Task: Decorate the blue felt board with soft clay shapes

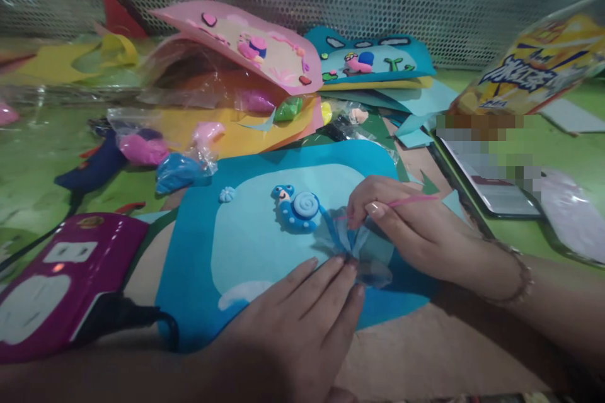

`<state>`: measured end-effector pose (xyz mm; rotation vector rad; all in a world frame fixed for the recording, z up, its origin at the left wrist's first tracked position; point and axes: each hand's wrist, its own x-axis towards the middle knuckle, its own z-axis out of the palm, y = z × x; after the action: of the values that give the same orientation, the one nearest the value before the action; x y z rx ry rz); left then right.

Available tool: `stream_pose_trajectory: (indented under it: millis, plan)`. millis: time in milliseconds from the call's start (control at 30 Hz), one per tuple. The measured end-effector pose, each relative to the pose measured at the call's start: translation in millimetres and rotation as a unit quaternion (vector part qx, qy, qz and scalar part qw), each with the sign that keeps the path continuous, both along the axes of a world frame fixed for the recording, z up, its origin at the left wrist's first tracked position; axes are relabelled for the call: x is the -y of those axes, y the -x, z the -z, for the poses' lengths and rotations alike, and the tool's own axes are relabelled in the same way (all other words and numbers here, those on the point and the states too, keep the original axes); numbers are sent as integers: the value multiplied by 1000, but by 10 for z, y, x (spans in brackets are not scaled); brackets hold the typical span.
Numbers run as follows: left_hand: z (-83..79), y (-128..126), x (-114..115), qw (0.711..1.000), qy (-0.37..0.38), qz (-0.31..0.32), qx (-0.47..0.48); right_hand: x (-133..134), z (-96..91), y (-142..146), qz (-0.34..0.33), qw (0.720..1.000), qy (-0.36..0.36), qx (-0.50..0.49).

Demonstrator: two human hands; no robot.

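Observation:
My right hand [411,220] is closed round a thin pink stick-like tool [416,199], its lower end over a crumpled clear plastic bag [352,239] with blue in it. The fingertips of my left hand [302,321] press together on the gathered part of this bag; the thumb is hidden. Both hands are over a blue sheet [189,277] with a pale blue rounded panel [246,245]. On the panel, just left of the bag, lies a blue clay snail [297,208] with a spiral shell. A small pale blue clay shape [227,194] sits at the panel's upper left.
Bags of pink clay [144,148] and blue clay [179,171] lie behind the sheet. Pink [278,50] and blue [378,53] snail pictures stand further back. A purple power strip [80,264] is at left; a phone [491,176] and a snack bag [529,69] are at right.

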<state>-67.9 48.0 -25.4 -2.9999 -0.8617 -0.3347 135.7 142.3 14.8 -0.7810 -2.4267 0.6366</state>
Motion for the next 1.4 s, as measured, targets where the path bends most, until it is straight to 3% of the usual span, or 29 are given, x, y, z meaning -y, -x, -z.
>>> stream_pose_trajectory:
  millis: [467, 767, 1133, 1400]
  plan:
    - [-17, -4, -3, 1000, -3, -2, -2, 5, -12, 1, 7, 1000, 13, 1]
    - [92, -5, -17, 999, -27, 16, 35, 11, -14, -3, 3, 1000, 5, 6]
    - [-1, -2, -11, 1000, -1, 8, 5, 27, -34, 3, 10, 1000, 16, 8]
    - [-14, -3, 6, 1000, 8, -1, -1, -23, 48, -2, 70, 992, 55, -92]
